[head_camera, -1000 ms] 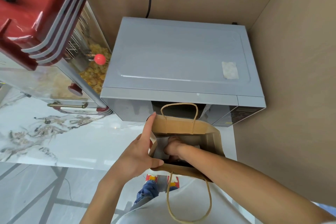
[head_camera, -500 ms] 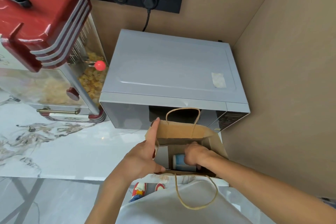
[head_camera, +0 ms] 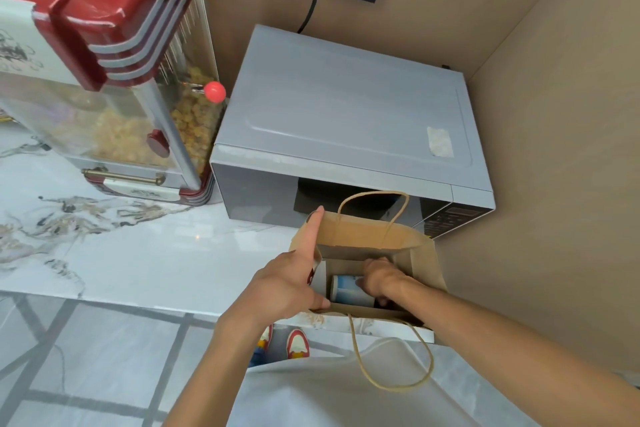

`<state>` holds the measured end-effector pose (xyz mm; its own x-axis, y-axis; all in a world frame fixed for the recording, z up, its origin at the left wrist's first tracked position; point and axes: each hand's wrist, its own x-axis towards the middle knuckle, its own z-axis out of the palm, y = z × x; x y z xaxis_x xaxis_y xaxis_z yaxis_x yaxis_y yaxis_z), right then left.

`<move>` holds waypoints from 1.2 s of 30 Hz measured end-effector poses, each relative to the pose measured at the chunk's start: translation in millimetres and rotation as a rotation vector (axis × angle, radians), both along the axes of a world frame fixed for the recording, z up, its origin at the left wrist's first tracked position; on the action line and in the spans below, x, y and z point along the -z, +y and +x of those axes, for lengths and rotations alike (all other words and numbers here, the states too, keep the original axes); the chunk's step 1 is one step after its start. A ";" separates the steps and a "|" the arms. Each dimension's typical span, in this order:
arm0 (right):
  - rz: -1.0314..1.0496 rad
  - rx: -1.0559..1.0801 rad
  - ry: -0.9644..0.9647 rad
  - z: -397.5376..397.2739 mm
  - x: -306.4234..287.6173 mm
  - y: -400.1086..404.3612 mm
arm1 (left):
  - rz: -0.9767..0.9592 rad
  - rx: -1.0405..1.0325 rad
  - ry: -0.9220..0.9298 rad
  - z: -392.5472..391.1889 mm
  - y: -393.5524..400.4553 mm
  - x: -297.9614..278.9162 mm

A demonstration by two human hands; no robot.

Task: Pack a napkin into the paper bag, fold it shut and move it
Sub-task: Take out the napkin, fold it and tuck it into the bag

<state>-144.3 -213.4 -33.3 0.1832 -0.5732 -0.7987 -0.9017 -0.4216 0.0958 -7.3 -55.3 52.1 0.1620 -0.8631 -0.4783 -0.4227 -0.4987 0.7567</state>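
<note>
A brown paper bag stands open at the counter's front edge, right in front of the microwave. My left hand pinches the bag's left rim, index finger stretched up along it. My right hand is inside the bag with its fingers curled down against a blue and white cup; the fingertips are hidden. A white sheet, apparently the napkin, stands against the left inner wall. One rope handle stands up at the back; the other handle hangs over the front.
A silver microwave sits directly behind the bag. To its left stands a red popcorn machine. The white marble counter stretches left. A tan wall closes off the right side.
My right hand has come up from deep in the bag and now rests beside the cup, which was hidden before. My left hand keeps its hold on the rim.
</note>
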 end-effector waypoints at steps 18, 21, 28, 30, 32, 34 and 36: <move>0.067 -0.454 -0.221 2.2 -14.4 28.7 | -0.039 -0.005 0.121 6.9 -1.0 7.3; 0.064 -0.456 -0.193 7.9 -10.6 25.2 | -0.045 0.004 0.126 7.6 -0.9 7.7; 0.105 -0.463 -0.033 12.9 -4.5 29.0 | -0.013 0.020 0.116 5.9 -6.8 11.2; 0.113 -0.467 -0.014 15.1 -6.3 30.2 | -0.013 0.017 0.107 5.5 -7.1 11.7; 0.115 -0.515 -0.008 14.6 -10.7 29.6 | -0.011 0.022 0.093 5.6 -7.6 11.6; 0.110 -0.563 -0.021 11.2 -16.1 27.6 | -0.006 0.022 0.083 5.8 -8.3 10.2; 0.104 -0.598 -0.056 7.1 -21.5 25.3 | -0.002 0.021 0.083 6.0 -8.8 8.1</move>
<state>-137.2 -188.1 -11.8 0.4928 -0.2777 -0.8246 -0.5084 -0.8610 -0.0138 -1.3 -64.1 43.9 0.1043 -0.8666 -0.4879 -0.3690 -0.4893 0.7902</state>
